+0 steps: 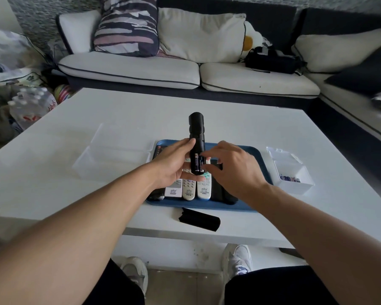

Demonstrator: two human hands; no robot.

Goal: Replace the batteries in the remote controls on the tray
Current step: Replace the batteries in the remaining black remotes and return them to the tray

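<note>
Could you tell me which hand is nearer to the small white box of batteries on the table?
Right. The right hand is over the blue tray, on the side toward the white box; the left hand, holding the black remote, is farther away.

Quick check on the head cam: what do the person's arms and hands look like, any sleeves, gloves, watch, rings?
Both forearms are bare up to the frame edge: no sleeves in view. The left hand and right hand have no gloves, and no watch, bracelet or rings can be seen on the sides that show.
</note>
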